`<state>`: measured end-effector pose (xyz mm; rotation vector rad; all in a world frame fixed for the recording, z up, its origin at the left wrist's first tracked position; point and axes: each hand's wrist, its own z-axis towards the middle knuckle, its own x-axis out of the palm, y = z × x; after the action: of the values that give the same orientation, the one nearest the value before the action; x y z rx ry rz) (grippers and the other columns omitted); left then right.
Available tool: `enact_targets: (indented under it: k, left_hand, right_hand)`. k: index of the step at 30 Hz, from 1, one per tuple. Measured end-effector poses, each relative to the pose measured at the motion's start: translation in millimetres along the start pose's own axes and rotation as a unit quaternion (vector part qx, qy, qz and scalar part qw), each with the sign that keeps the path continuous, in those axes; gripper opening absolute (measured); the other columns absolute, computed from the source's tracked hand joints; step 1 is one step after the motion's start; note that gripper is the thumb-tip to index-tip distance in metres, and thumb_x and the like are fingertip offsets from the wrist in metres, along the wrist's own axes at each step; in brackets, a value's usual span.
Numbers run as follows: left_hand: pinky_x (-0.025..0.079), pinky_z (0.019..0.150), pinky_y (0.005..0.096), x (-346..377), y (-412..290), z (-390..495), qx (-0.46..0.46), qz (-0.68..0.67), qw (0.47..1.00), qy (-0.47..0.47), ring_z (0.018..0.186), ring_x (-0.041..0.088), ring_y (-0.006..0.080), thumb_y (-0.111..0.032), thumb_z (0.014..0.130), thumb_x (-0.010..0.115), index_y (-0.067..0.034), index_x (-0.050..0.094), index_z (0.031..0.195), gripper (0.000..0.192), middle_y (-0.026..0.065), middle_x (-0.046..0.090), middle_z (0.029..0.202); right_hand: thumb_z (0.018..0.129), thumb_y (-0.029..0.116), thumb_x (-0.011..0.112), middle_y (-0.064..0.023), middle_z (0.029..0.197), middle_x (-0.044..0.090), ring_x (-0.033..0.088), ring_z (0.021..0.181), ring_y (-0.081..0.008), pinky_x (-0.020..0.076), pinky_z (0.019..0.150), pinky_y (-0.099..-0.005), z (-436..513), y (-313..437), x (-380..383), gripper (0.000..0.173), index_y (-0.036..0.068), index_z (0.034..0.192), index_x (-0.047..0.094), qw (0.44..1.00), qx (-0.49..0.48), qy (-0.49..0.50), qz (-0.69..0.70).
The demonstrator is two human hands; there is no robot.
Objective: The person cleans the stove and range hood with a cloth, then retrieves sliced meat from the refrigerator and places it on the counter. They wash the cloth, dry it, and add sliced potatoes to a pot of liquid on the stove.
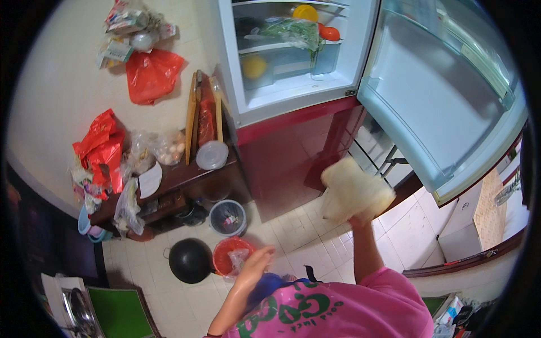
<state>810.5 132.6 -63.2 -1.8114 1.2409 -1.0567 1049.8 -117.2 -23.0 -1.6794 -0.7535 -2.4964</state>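
Observation:
The cloth (357,190), pale yellow and crumpled, is in my right hand (359,219); it is slightly blurred and hides most of the fingers. My left hand (258,262) is raised over the floor beside the red bin, its fingers loosely extended and holding nothing. Ahead stands a refrigerator (274,116) with its door (431,84) swung out to the right. Inside are a bag of green vegetables (291,33), red tomatoes (330,34), a round yellow item (305,13) and a drawer (291,63) with something yellow in it.
A dark wooden cabinet (177,177) at the left bears cutting boards (192,120), a plastic tub (212,155), a bag of eggs (171,150) and red bags (105,148). On the tiled floor are a grey bin (228,217), a red bin (219,253) and a black wok (190,260).

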Motion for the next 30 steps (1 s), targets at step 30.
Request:
enact_targets:
  k: [30]
  left_hand:
    - [0.041, 0.096, 0.0438, 121.1, -447.6, 295.7, 0.574, 0.596, 0.517, -0.218, 0.117, 0.048, 0.0365, -0.002, 0.073, 0.065, -0.012, 0.051, 0.128, 0.057, 0.0187, 0.049, 0.128]
  right_hand:
    - [0.084, 0.056, 0.052, -0.0153, 0.097, 0.067, 0.064, 0.089, -0.0313, 0.0492, 0.074, -0.0456, 390.0, -49.9, 35.9, 0.059, 0.002, 0.102, 0.066, 0.418, 0.062, 0.054, -0.905]
